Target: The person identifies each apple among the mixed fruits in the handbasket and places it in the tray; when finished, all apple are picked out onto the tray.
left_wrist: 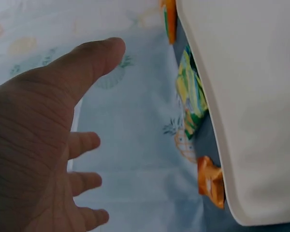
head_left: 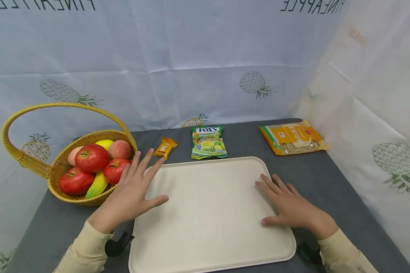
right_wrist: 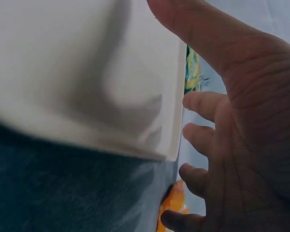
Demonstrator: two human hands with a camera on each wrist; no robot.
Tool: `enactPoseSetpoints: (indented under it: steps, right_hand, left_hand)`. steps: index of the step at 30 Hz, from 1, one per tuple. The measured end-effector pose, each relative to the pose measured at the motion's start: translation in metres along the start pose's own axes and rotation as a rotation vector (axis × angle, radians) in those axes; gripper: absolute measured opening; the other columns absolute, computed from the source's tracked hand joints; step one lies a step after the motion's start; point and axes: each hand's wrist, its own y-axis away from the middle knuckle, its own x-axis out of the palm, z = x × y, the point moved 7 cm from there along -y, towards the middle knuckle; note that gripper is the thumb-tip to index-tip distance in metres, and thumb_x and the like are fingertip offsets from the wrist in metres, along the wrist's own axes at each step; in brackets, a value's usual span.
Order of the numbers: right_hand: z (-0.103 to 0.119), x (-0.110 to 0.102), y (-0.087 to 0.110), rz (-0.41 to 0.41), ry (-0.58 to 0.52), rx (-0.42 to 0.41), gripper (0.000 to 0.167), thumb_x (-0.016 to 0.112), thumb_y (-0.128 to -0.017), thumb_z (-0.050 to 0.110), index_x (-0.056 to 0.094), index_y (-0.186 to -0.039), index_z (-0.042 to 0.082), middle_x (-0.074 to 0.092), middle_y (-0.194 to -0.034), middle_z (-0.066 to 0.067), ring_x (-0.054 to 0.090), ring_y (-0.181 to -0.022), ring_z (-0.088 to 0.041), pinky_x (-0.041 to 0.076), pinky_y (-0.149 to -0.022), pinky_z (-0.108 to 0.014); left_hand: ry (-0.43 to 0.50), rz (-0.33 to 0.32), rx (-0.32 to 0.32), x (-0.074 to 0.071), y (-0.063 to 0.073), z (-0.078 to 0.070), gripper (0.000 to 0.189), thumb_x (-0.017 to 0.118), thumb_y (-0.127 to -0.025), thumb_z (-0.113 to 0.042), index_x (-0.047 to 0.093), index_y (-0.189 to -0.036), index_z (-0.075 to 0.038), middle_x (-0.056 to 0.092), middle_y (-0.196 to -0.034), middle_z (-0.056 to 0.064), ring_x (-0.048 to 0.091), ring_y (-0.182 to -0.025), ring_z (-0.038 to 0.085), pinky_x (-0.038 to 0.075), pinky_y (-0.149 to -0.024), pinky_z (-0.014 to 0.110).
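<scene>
A cream rectangular tray [head_left: 205,212] lies on the dark grey table between both hands. My left hand [head_left: 131,193], fingers spread, hovers over the tray's left edge, its fingertips near the basket in the head view. Spread fingers also show on my right hand [head_left: 290,208], which is over the tray's right edge and holds nothing. In the left wrist view, the left thumb [left_wrist: 87,63] and fingers are extended with nothing between them. The right wrist view shows the right palm [right_wrist: 251,145] beside the tray's rim [right_wrist: 179,106], casting a shadow on it.
Left of the tray stands a yellow wicker basket [head_left: 102,134] of fruit, including red apples [head_left: 92,158] and a banana [head_left: 97,185]. Behind the tray lie a small orange packet [head_left: 165,148] and a green FOX'S bag [head_left: 208,143]. An orange grain bag [head_left: 292,137] is at the back right.
</scene>
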Motion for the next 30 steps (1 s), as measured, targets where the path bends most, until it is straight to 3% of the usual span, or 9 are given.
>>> enactPoseSetpoints:
  steps: [6, 11, 15, 22, 26, 30]
  right_hand:
    - [-0.010, 0.008, 0.007, -0.002, -0.015, -0.003, 0.110, 0.070, -0.075, 0.076, 0.031, -0.161, 0.020, 0.017, -0.168, -0.010, 0.012, -0.149, -0.050, 0.019, -0.105, -0.079]
    - [-0.014, 0.013, 0.010, 0.008, -0.042, -0.014, 0.106, 0.067, -0.076, 0.077, 0.033, -0.161, 0.022, 0.019, -0.168, -0.008, 0.011, -0.149, -0.050, 0.017, -0.105, -0.078]
    - [-0.014, 0.014, 0.013, 0.011, -0.060, -0.019, 0.104, 0.065, -0.078, 0.077, 0.034, -0.160, 0.021, 0.022, -0.167, -0.008, 0.012, -0.149, -0.051, 0.017, -0.104, -0.079]
    - [-0.017, 0.017, 0.014, 0.010, -0.070, -0.018, 0.103, 0.063, -0.078, 0.078, 0.034, -0.160, 0.023, 0.023, -0.167, -0.007, 0.014, -0.148, -0.052, 0.018, -0.103, -0.080]
    - [-0.018, 0.017, 0.013, 0.012, -0.066, -0.013, 0.104, 0.064, -0.077, 0.078, 0.034, -0.160, 0.024, 0.022, -0.167, -0.006, 0.014, -0.148, -0.051, 0.017, -0.102, -0.081]
    - [-0.018, 0.016, 0.013, 0.011, -0.071, -0.007, 0.104, 0.064, -0.076, 0.079, 0.034, -0.160, 0.024, 0.021, -0.167, -0.007, 0.014, -0.148, -0.052, 0.016, -0.101, -0.081]
  left_hand:
    - [0.012, -0.099, 0.145, -0.015, 0.004, 0.015, 0.100, 0.085, -0.082, -0.042, 0.030, -0.161, -0.014, 0.006, -0.169, 0.014, -0.002, -0.152, 0.043, 0.012, -0.114, 0.071]
    - [0.042, -0.195, 0.199, -0.030, 0.005, 0.034, 0.095, 0.088, -0.080, -0.033, 0.037, -0.158, -0.013, 0.018, -0.166, 0.016, 0.012, -0.151, 0.043, 0.021, -0.112, 0.070]
    - [0.078, -0.211, 0.184, -0.039, 0.008, 0.056, 0.093, 0.087, -0.080, -0.029, 0.038, -0.157, -0.012, 0.022, -0.165, 0.017, 0.014, -0.151, 0.042, 0.019, -0.112, 0.070]
    - [0.054, -0.205, 0.125, -0.051, 0.016, 0.097, 0.090, 0.084, -0.084, -0.030, 0.036, -0.158, -0.010, 0.025, -0.164, 0.018, 0.011, -0.150, 0.048, 0.010, -0.115, 0.069]
    - [0.038, -0.186, 0.073, -0.054, 0.018, 0.119, 0.086, 0.081, -0.088, -0.031, 0.036, -0.156, -0.005, 0.028, -0.161, 0.023, 0.010, -0.150, 0.047, 0.011, -0.114, 0.070]
    - [0.024, -0.206, 0.050, -0.057, 0.018, 0.132, 0.080, 0.079, -0.090, -0.029, 0.040, -0.154, -0.003, 0.033, -0.157, 0.026, 0.016, -0.149, 0.048, 0.015, -0.112, 0.072]
